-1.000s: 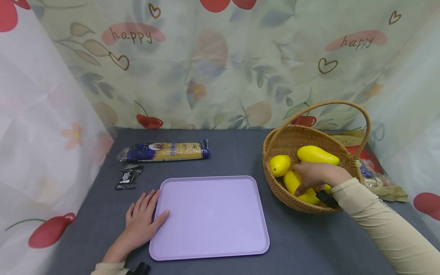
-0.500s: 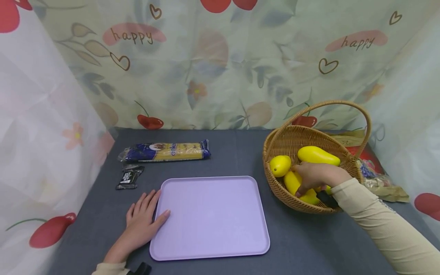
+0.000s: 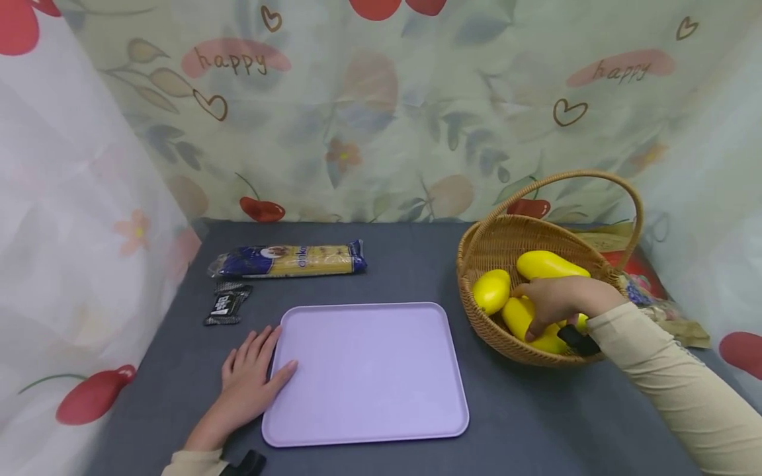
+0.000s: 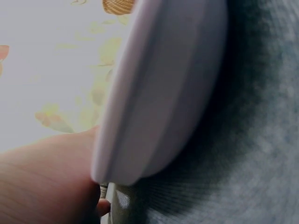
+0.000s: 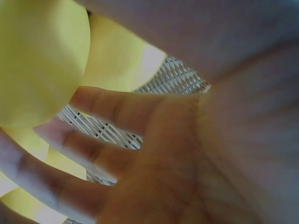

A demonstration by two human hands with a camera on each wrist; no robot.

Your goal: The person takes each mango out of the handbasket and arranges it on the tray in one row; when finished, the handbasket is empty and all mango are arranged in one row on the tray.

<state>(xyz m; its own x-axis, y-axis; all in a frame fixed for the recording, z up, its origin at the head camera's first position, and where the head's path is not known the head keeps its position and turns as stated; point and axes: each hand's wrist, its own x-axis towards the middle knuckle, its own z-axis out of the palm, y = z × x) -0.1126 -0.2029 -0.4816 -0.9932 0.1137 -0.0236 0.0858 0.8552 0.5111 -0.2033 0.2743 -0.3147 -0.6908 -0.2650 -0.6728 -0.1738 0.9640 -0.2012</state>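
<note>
Yellow and smooth, the long mango (image 3: 516, 318) lies low in the wicker basket (image 3: 506, 346) at the right of the head view, with the right hand (image 3: 561, 299) over it. That hand's fingers and thumb bend around opposite sides of the fruit; in the right wrist view, fingertips touch a yellow fruit at upper left, though how firmly cannot be told.

A lemon (image 3: 491, 291) sits just beside the mango, and another mango (image 3: 549, 264) lies behind, close to the knuckles. Because the skin looks slick and the grip reaches only from above, the fruit could slip if lifted fast. A sideways pull might knock the lemon against the basket wall. The black wrist piece (image 3: 579, 340) is close to the near rim, so it could catch there and tip the basket.

At lower left, the left hand (image 3: 249, 378) lies with fingers loosely extended along the lilac tray (image 3: 366, 370), thumb over its edge, grasping nothing. Leaning harder on that edge could slide the tray across the grey cloth (image 3: 405, 261).
</note>
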